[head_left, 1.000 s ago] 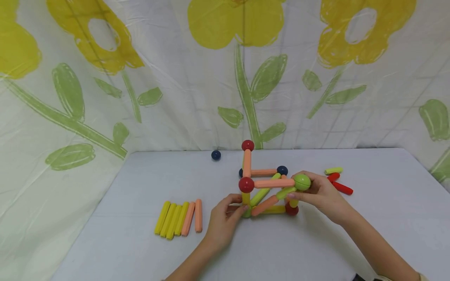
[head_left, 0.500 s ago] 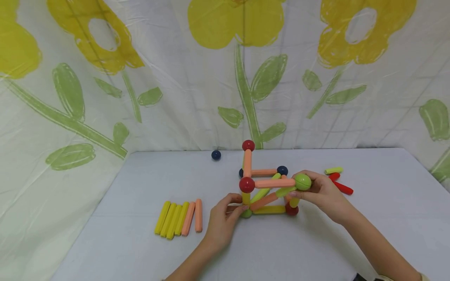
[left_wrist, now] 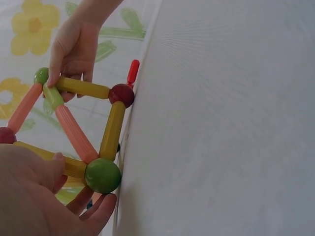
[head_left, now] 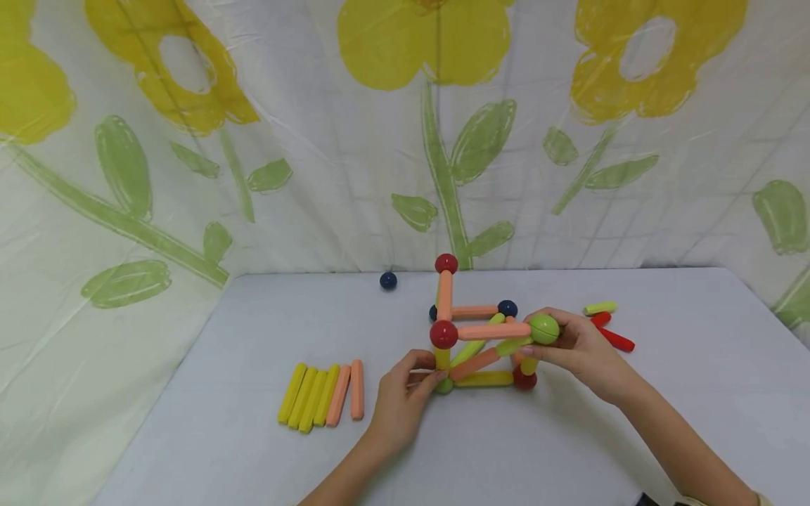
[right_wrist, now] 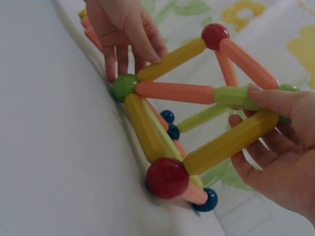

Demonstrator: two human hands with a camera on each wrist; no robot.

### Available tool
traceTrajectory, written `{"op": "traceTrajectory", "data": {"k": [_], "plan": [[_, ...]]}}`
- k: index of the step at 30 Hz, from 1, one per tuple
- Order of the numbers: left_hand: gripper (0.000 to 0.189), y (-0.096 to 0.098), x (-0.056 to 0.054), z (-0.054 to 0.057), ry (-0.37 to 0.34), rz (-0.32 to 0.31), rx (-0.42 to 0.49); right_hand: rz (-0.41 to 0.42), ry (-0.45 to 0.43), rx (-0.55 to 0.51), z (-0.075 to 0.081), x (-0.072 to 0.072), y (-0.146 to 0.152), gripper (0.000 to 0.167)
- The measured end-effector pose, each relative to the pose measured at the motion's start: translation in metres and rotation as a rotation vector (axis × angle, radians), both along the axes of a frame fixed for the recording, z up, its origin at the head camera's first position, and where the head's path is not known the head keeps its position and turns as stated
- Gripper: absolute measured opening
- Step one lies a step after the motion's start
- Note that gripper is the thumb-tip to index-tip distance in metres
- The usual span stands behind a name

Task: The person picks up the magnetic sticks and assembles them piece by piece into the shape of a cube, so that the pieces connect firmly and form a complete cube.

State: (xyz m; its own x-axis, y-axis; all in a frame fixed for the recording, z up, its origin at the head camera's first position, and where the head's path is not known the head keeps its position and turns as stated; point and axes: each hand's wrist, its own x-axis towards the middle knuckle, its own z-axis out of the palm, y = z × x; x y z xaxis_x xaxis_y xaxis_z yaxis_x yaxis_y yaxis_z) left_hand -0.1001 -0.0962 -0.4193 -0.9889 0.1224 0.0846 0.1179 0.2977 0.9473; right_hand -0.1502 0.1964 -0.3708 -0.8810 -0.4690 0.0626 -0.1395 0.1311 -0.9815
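A frame of magnetic building sticks and balls stands mid-table, its front face a square of yellow and orange sticks. My left hand (head_left: 399, 400) grips the yellow upright stick (left_wrist: 74, 168) at front left, its fingers close to the lower green ball (left_wrist: 103, 176). A diagonal of an orange stick (right_wrist: 174, 92) and a light green stick (right_wrist: 236, 97) runs from that ball to the upper green ball (head_left: 544, 328). My right hand (head_left: 585, 355) pinches the light green stick by the upper ball, thumb in front, other fingers behind. A red ball (head_left: 444, 334) tops the left upright.
Several yellow sticks (head_left: 304, 397) and orange sticks (head_left: 357, 389) lie in a row at left. A dark blue ball (head_left: 389, 281) sits by the back edge. Red sticks (head_left: 615, 339) and a light green stick (head_left: 600, 308) lie right of the frame, beyond my right hand.
The lower end of the orange diagonal stick has swung slightly up and left, onto the lower green ball. Both hands have stayed nearly in place.
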Motion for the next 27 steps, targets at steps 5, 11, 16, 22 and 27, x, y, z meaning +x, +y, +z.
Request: {"op": "traceTrajectory", "data": {"k": [5, 11, 16, 22, 27], "plan": [[0.018, 0.0, 0.001, 0.0, -0.016, -0.005, 0.0, -0.005, 0.014, 0.03, 0.002, 0.0, 0.002, 0.027], [0.021, -0.001, 0.003, 0.004, -0.029, -0.002, 0.014, -0.038, 0.024, 0.065, 0.005, 0.004, 0.007, 0.031], [0.025, 0.0, 0.006, 0.008, -0.007, 0.019, 0.03, -0.045, 0.057, 0.067, 0.004, 0.008, 0.017, 0.035], [0.03, 0.007, 0.012, 0.019, 0.043, 0.067, 0.044, -0.044, 0.087, 0.049, 0.0, 0.01, 0.025, 0.034], [0.045, 0.018, 0.023, 0.03, 0.07, 0.049, 0.081, -0.027, 0.089, 0.015, -0.002, 0.009, 0.027, 0.035]]}}
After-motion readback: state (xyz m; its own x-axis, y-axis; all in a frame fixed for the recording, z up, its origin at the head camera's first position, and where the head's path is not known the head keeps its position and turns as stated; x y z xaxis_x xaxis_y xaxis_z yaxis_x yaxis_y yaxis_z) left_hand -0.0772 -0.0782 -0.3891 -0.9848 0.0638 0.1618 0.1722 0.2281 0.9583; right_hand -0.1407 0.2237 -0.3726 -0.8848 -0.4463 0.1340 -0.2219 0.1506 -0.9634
